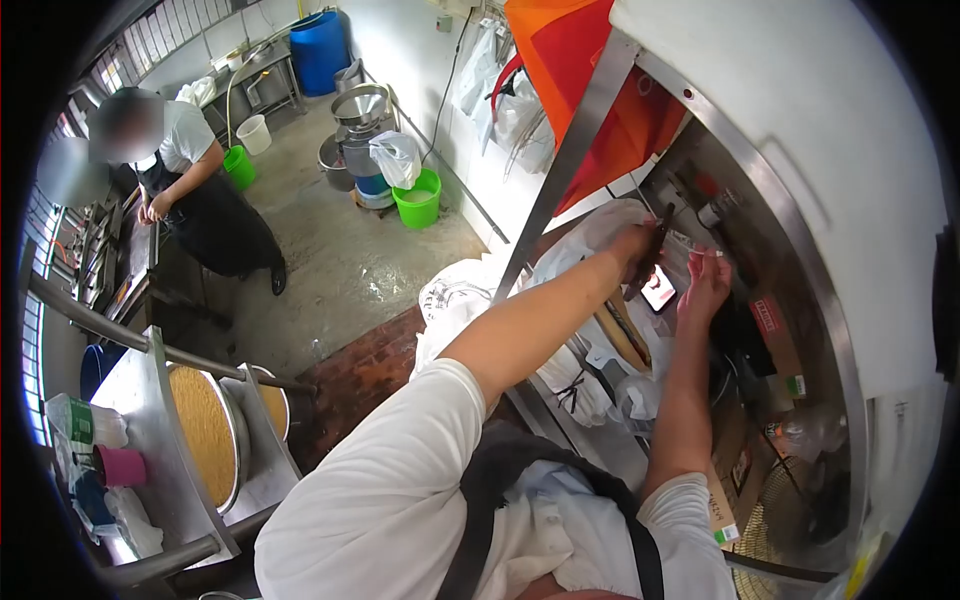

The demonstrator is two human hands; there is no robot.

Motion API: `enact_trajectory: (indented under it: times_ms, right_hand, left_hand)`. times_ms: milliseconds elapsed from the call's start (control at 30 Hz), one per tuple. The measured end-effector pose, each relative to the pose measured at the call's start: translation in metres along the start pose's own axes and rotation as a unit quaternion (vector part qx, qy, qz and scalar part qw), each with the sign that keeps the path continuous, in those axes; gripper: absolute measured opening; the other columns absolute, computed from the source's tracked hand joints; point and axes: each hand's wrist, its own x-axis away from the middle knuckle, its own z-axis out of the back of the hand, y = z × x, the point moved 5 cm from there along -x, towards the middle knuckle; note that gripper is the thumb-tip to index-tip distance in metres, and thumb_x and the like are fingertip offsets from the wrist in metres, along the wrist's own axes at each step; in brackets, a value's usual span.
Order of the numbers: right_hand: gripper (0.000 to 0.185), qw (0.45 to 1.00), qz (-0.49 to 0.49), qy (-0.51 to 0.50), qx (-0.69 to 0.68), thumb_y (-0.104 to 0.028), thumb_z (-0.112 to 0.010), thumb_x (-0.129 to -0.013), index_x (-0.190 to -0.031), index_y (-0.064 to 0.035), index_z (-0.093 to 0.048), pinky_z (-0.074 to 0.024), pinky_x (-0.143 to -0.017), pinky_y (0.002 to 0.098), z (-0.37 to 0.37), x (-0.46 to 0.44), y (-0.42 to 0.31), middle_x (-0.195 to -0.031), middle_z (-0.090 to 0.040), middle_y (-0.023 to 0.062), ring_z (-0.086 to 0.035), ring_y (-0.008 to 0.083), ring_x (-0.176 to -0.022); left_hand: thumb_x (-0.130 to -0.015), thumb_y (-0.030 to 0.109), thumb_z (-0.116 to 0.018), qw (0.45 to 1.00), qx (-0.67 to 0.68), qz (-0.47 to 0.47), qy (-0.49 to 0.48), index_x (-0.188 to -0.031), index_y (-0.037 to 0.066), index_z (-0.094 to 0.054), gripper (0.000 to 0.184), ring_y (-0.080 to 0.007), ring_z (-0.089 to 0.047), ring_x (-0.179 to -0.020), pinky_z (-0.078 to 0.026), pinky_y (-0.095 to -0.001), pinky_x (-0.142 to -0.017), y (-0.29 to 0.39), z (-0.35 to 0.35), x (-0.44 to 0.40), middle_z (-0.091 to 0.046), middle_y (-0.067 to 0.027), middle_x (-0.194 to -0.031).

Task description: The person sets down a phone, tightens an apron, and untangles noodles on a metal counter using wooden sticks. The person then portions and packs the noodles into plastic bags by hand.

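My left hand [632, 250] is closed round a long dark object [658, 240], whose exact kind I cannot make out. Close beside it, my right hand [708, 283] has its fingers pinched on a small piece of clear plastic [684, 243]. Between and below the hands shows a phone [658, 288] with a lit screen. Both hands are inside a metal-framed shelf space [590, 135], over plastic bags [575, 385] and a long brown item [622, 335].
Cardboard boxes [768, 345] stand at the right of the shelf. Orange-red cloth [580, 90] hangs above. Across the room, a person in a dark apron [215, 225] stands at a metal counter. Green buckets [418, 200], a blue barrel [320, 52] and a large pan of tan food [203, 435] are left.
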Motion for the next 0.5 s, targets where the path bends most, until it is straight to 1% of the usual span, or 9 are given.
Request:
enact_trajectory:
  times_ms: [67, 100, 133, 167, 233, 300, 333, 433, 500]
  right_hand:
    - [0.022, 0.999, 0.002, -0.015, 0.035, -0.017, -0.067, -0.097, -0.11, -0.0018, -0.059, -0.0533, -0.085, 0.0318, 0.002, 0.0, 0.001, -0.105, -0.071, 0.0137, -0.067, 0.0177, -0.088]
    - [0.023, 0.998, 0.001, -0.023, 0.053, -0.017, -0.067, -0.098, -0.112, -0.0007, -0.06, -0.0535, -0.086, 0.0321, 0.003, 0.001, 0.003, -0.105, -0.071, 0.014, -0.068, 0.0186, -0.089]
    - [0.026, 0.997, 0.018, -0.051, 0.061, -0.018, -0.067, -0.098, -0.114, 0.0005, -0.06, -0.0537, -0.086, 0.0324, 0.0, 0.002, 0.009, -0.105, -0.071, 0.0144, -0.068, 0.0194, -0.091]
    - [0.028, 0.994, 0.037, -0.073, 0.071, -0.018, -0.067, -0.098, -0.116, 0.0016, -0.061, -0.0539, -0.087, 0.0327, 0.001, 0.003, 0.015, -0.105, -0.071, 0.0148, -0.069, 0.0202, -0.092]
    - [0.035, 0.99, 0.04, -0.086, 0.105, -0.02, -0.067, -0.097, -0.121, 0.0052, -0.062, -0.0539, -0.089, 0.0335, -0.007, 0.018, -0.003, -0.106, -0.072, 0.017, -0.069, 0.0223, -0.098]
    - [0.033, 0.982, 0.051, -0.077, 0.166, -0.021, -0.069, -0.097, -0.117, 0.0046, -0.065, -0.053, -0.087, 0.0307, -0.019, 0.03, -0.019, -0.104, -0.072, 0.0147, -0.069, 0.0189, -0.092]
    - [0.031, 0.976, 0.072, -0.098, 0.183, -0.021, -0.069, -0.096, -0.115, 0.0042, -0.066, -0.0527, -0.086, 0.0296, -0.027, 0.035, -0.025, -0.101, -0.072, 0.0131, -0.068, 0.0175, -0.09]
    - [0.027, 0.969, 0.064, -0.133, 0.199, -0.017, -0.071, -0.095, -0.111, 0.0042, -0.067, -0.0513, -0.083, 0.0274, -0.042, 0.048, -0.038, -0.097, -0.071, 0.0085, -0.065, 0.0132, -0.088]
    - [0.025, 0.97, 0.036, -0.138, 0.198, -0.016, -0.071, -0.095, -0.11, 0.0037, -0.068, -0.0505, -0.08, 0.0257, -0.04, 0.048, -0.03, -0.093, -0.071, 0.0074, -0.065, 0.0121, -0.086]
  left_hand:
    - [-0.105, 0.054, -0.032, 0.999, 0.021, -0.031, 0.021, -0.091, 0.004, -0.056, 0.057, -0.0293, -0.054, -0.05, -0.048, -0.0501, -0.044, 0.007, 0.006, 0.007, -0.057, -0.0123, -0.073]
    - [-0.106, 0.05, -0.037, 0.993, 0.09, -0.047, 0.06, -0.094, 0.003, -0.059, 0.053, -0.0314, -0.061, -0.061, -0.051, -0.0559, -0.052, 0.007, 0.008, 0.001, -0.062, -0.0152, -0.08]
    - [-0.106, 0.047, -0.039, 0.982, -0.057, -0.121, 0.131, -0.097, 0.002, -0.059, 0.05, -0.0319, -0.063, -0.067, -0.052, -0.0567, -0.055, 0.012, 0.027, -0.012, -0.064, -0.0161, -0.084]
    - [-0.106, 0.044, -0.041, 0.941, -0.205, -0.189, 0.191, -0.099, 0.002, -0.059, 0.046, -0.0324, -0.065, -0.073, -0.053, -0.0574, -0.059, 0.014, 0.048, -0.035, -0.066, -0.017, -0.088]
    - [-0.105, 0.036, -0.046, 0.95, -0.124, -0.238, 0.161, -0.106, 0.002, -0.059, 0.036, -0.0319, -0.069, -0.086, -0.056, -0.0566, -0.066, 0.009, 0.059, -0.082, -0.068, -0.0178, -0.097]
    - [-0.105, 0.025, -0.048, 0.966, 0.162, -0.186, 0.081, -0.118, 0.001, -0.056, 0.029, -0.0315, -0.067, -0.099, -0.056, -0.0537, -0.08, 0.017, 0.044, -0.046, -0.066, -0.0177, -0.108]
    - [-0.105, 0.019, -0.047, 0.957, 0.216, -0.171, 0.085, -0.126, -0.001, -0.054, 0.03, -0.0321, -0.065, -0.106, -0.055, -0.0523, -0.09, 0.041, 0.025, 0.013, -0.064, -0.0175, -0.113]
    - [-0.104, 0.015, -0.049, 0.942, 0.262, -0.184, 0.098, -0.122, 0.001, -0.054, 0.024, -0.0306, -0.066, -0.102, -0.056, -0.0535, -0.088, 0.054, 0.019, 0.046, -0.063, -0.0143, -0.113]
    - [-0.104, 0.017, -0.048, 0.936, 0.272, -0.196, 0.108, -0.123, 0.002, -0.053, 0.024, -0.0301, -0.066, -0.101, -0.056, -0.0547, -0.087, 0.049, 0.03, 0.026, -0.063, -0.013, -0.112]
